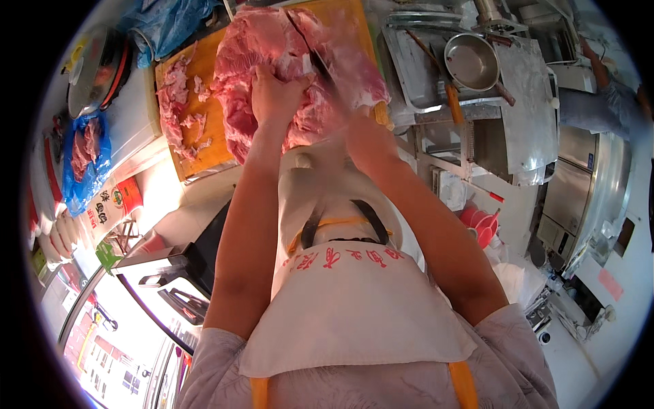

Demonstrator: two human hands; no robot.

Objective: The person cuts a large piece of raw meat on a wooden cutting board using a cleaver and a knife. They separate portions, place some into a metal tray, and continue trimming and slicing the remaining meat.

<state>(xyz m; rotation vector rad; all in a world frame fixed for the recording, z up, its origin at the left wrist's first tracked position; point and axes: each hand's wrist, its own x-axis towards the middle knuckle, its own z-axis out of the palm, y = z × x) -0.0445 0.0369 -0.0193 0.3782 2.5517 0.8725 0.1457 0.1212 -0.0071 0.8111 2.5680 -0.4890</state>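
Head view: a large slab of raw meat [272, 51] is spread on an orange-brown cutting board [212, 119]; pale trimmings [177, 95] are strewn down the board's left side. Slab pressed from above by the left hand [276, 99], thumb spread; whether flesh is pinched in that grip cannot be told. Knife [319, 65] held by the right hand [371, 142], grip closed, motion-blurred near the board's right corner. Blade angled across the slab; its depth is not shown. Rightward, a round saucepan [471, 61] is seen beside a metal tray [413, 75].
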